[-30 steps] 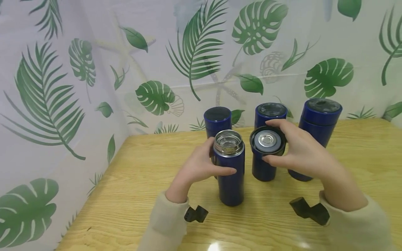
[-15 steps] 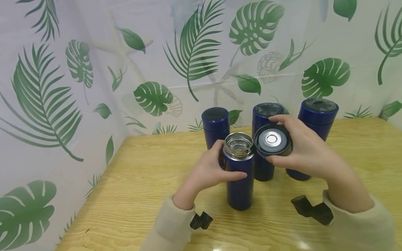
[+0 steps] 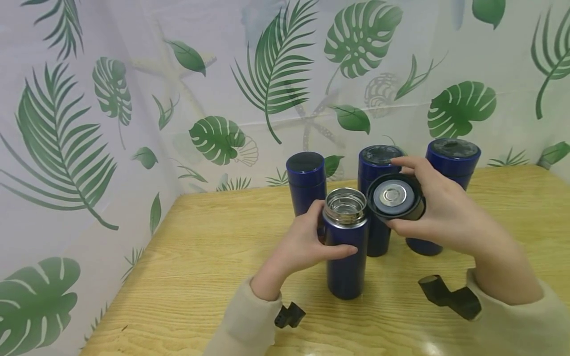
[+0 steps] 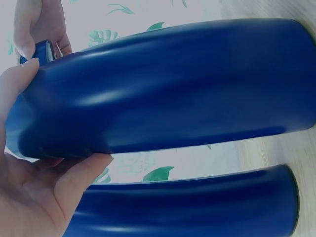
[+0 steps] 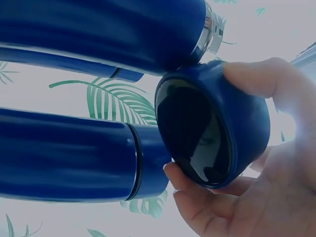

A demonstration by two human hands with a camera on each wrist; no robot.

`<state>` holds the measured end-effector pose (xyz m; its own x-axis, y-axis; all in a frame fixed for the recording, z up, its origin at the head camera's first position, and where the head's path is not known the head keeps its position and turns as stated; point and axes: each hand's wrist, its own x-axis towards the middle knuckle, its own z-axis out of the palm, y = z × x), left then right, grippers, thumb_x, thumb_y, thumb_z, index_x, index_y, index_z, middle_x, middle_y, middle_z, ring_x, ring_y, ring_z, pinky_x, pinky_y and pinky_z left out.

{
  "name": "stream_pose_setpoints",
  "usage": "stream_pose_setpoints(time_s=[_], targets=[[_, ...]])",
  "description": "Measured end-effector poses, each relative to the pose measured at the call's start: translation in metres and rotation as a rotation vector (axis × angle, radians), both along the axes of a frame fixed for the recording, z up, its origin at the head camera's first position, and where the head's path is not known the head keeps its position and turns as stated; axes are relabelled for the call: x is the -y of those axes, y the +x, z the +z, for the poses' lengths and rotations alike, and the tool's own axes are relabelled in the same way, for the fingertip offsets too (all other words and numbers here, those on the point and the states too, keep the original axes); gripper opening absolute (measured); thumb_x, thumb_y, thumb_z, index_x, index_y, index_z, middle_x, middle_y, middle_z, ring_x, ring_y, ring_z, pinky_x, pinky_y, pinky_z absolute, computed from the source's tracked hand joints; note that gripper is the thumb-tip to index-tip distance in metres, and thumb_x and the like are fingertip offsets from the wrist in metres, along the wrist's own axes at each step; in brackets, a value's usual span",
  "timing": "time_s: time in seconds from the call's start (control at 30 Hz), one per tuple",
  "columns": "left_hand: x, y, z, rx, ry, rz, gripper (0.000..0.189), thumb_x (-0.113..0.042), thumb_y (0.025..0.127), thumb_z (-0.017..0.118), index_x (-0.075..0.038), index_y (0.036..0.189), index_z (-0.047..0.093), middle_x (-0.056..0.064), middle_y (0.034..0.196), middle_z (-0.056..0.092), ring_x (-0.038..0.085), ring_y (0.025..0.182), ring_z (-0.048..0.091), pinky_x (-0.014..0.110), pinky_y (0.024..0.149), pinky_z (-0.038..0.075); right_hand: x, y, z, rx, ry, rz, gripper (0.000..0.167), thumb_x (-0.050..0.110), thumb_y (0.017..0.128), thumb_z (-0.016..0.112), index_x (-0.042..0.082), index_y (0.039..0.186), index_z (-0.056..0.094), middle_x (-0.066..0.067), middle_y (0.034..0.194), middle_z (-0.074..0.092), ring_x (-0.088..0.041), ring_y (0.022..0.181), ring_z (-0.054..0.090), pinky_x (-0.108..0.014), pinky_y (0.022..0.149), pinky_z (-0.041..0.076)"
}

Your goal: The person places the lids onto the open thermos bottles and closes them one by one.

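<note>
My left hand (image 3: 307,237) grips a blue thermos (image 3: 346,264) around its upper body. It stands upright without a lid, its steel mouth (image 3: 345,205) facing up. Just right of the mouth, my right hand (image 3: 445,212) pinches the thermos lid (image 3: 394,195) between thumb and fingers. The lid is tilted so its grey and metal underside faces the head camera. In the right wrist view the glossy black top of the lid (image 5: 195,131) shows, close beside the thermos neck (image 5: 210,34). The left wrist view shows the thumb and fingertips on the smooth blue wall (image 4: 163,89).
Behind stand several lidded blue thermoses: one at left (image 3: 306,180), one in the middle (image 3: 378,242) partly hidden by the lid, one at right (image 3: 451,153) partly behind my right hand. All are on a wooden table (image 3: 213,257) before a leaf-patterned backdrop (image 3: 267,163).
The held thermos has moved to the right with my left hand. My right hand has shifted the lid rightward and tilted it further. The head view has also shifted slightly.
</note>
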<state>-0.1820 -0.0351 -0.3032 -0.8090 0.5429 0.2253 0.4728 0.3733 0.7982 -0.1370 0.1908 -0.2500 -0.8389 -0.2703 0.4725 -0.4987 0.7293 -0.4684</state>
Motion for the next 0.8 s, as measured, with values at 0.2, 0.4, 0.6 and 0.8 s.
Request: stream_pose_setpoints(time_s=[0.2,0.4,0.6,0.8], targets=[[-0.001,0.0,-0.001,-0.024,0.01,-0.015,0.068,-0.026,0.066,0.079,-0.011,0.119,0.039,-0.001,0.108,0.055,0.007,0.092,0.053,0.029,0.074,0.047,-0.002,0.001,-0.001,-0.023,0.01,0.006,0.094,0.009,0.06,0.08,0.009,0.135,0.023,-0.026,0.115,0.046,-0.031,0.085,0.056,-0.046,0.067,0.043],[-0.001,0.0,-0.002,-0.028,-0.004,-0.018,0.068,-0.028,0.067,0.078,-0.012,0.12,0.038,-0.002,0.108,0.055,0.007,0.093,0.052,0.026,0.075,0.045,0.002,0.003,0.003,-0.079,0.027,0.001,0.097,0.006,0.057,0.08,0.009,0.135,0.022,-0.024,0.111,0.048,-0.032,0.086,0.054,-0.046,0.067,0.042],[-0.002,-0.001,-0.002,-0.03,0.001,-0.02,0.068,-0.027,0.067,0.078,-0.013,0.12,0.038,-0.002,0.108,0.055,0.007,0.093,0.052,0.024,0.075,0.044,0.005,0.004,0.006,-0.05,-0.057,0.024,0.094,0.008,0.06,0.081,0.013,0.135,0.023,-0.019,0.111,0.046,-0.038,0.093,0.052,-0.05,0.071,0.044],[-0.004,-0.001,-0.004,0.011,-0.001,-0.027,0.068,-0.03,0.067,0.078,-0.016,0.121,0.038,-0.005,0.108,0.054,0.006,0.095,0.051,0.029,0.078,0.045,0.015,0.003,0.008,-0.023,-0.162,0.12,0.085,0.004,0.065,0.077,0.01,0.132,0.025,-0.017,0.113,0.044,-0.04,0.097,0.052,-0.053,0.078,0.041]])
